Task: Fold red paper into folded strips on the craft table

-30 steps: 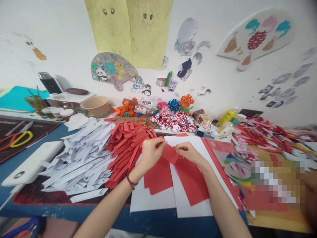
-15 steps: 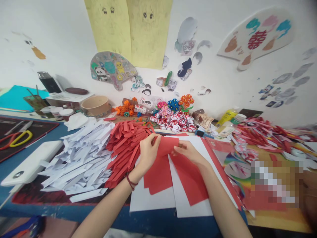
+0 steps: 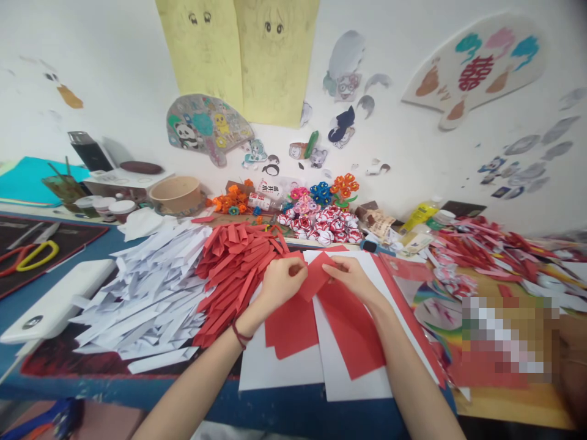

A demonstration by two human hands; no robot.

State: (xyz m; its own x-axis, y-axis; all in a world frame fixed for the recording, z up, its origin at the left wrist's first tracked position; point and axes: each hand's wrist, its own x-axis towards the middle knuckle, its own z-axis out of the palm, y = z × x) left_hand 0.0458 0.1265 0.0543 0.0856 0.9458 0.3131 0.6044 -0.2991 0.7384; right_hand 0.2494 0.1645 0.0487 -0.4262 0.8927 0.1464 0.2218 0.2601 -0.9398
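Note:
A small piece of red paper (image 3: 316, 275) is held up between my two hands. My left hand (image 3: 284, 280) pinches its left corner, a red cord around the wrist. On the right side, my right hand (image 3: 351, 278) grips the same piece with thumb and fingers. Beneath them lie larger red sheets (image 3: 353, 336) on white sheets (image 3: 298, 370). Left of my left hand is a pile of folded red strips (image 3: 229, 275), and beyond it a heap of folded white strips (image 3: 147, 293).
Scissors (image 3: 39, 255) and a white power bank (image 3: 59, 299) are at the left. Paper flowers (image 3: 321, 225) line the back by the wall. More strips (image 3: 495, 244) lie at the right, where another person's arm (image 3: 571, 360) shows beside a blurred patch.
The small red paper has turned so that a corner points up. My left hand has shifted right and rotated, closer to my right hand, which has moved little.

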